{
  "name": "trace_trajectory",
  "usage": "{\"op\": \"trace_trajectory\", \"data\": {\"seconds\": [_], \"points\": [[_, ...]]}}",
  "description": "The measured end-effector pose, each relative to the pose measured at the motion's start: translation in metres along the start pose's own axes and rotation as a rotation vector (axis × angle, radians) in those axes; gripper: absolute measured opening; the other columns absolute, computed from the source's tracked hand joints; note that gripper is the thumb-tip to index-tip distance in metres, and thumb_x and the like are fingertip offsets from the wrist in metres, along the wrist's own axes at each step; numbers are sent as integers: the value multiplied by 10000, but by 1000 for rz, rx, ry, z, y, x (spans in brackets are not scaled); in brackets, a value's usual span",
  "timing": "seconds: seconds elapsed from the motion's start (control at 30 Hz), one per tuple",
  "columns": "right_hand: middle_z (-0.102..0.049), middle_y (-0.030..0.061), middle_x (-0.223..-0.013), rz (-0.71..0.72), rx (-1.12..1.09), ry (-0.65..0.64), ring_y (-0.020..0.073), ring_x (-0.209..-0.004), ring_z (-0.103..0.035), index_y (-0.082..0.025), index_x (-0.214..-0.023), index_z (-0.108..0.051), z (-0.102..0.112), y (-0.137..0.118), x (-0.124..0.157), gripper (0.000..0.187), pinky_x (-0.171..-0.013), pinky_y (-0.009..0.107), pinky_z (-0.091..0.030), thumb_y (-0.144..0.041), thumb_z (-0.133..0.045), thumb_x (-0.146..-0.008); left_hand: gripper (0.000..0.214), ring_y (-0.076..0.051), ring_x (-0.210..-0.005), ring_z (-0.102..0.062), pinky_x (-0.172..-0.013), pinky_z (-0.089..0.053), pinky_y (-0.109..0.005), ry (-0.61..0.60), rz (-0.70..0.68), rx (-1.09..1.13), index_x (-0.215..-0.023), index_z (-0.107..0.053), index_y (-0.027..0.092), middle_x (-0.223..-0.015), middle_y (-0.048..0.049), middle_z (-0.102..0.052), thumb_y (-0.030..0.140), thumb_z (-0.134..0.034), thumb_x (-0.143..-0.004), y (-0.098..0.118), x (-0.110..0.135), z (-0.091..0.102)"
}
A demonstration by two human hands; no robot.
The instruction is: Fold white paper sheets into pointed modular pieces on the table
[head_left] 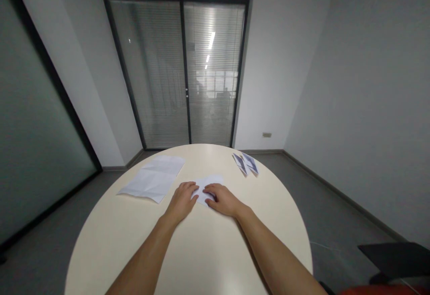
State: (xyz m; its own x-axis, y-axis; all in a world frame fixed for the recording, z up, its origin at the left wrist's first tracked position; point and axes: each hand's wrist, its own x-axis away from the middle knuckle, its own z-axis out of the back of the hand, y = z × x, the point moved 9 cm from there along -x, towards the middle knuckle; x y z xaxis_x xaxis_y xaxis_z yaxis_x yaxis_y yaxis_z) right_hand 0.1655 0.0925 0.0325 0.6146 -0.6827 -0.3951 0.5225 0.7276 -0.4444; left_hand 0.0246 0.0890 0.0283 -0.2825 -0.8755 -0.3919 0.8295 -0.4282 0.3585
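Observation:
A small piece of white paper (215,179) lies on the round table in front of me, partly covered by both hands. My left hand (183,201) grips its left edge, thumb and forefinger at the border. On the right side, my right hand (223,199) holds the paper with curled fingers and thumb, and a shadow falls under the palm. The middle of the paper shows between the two hands. Whether it is folded beneath my fingers I cannot tell.
A larger creased white sheet (154,176) lies at the table's left. Two folded paper pieces (246,164) with dark printed areas sit at the back right. The round cream table (201,254) has a curved edge. A dark chair part (396,259) stands at the lower right.

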Motion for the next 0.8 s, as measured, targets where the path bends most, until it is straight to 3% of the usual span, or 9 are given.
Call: {"op": "trace_trajectory", "data": {"seconds": [0.17,0.33,0.53,0.8], "points": [[-602,162,-1403,-82,98,-11,297,-1341,-516,-144,-1346,-636,0,10,3,529,-1157,438,-366,-429,-623,-901,305,-249,-1161,-580,-1057,-452,-379,-78,-7,-53,-1197,-689,192,-1218,-96,-677,271,-526,-952,20,2,0],[-553,164,-1457,-124,149,-32,299,-1381,-476,-118,-1383,-605,1,11,3,539,-1195,436,-314,-417,-577,-935,517,-297,-1389,-449,-1171,-345,-434,-170,32,-107,-1400,-570,162,-1491,-143,-518,438,-472,-974,26,8,-12],[-532,151,-1481,-169,166,-65,296,-1402,-453,-144,-1408,-586,2,9,2,534,-1193,443,-312,-412,-560,-947,759,-364,-1536,-159,-1227,-198,-531,-325,154,-169,-1570,-328,193,-1656,-145,-219,646,-354,-962,15,14,-28],[-533,154,-1480,-162,191,-81,297,-1391,-466,-140,-1403,-592,1,12,4,537,-1190,431,-313,-436,-540,-957,759,-390,-1530,-156,-1204,-231,-541,-264,340,-303,-1565,-337,167,-1647,-173,-219,641,-329,-971,-16,13,-22]]}}
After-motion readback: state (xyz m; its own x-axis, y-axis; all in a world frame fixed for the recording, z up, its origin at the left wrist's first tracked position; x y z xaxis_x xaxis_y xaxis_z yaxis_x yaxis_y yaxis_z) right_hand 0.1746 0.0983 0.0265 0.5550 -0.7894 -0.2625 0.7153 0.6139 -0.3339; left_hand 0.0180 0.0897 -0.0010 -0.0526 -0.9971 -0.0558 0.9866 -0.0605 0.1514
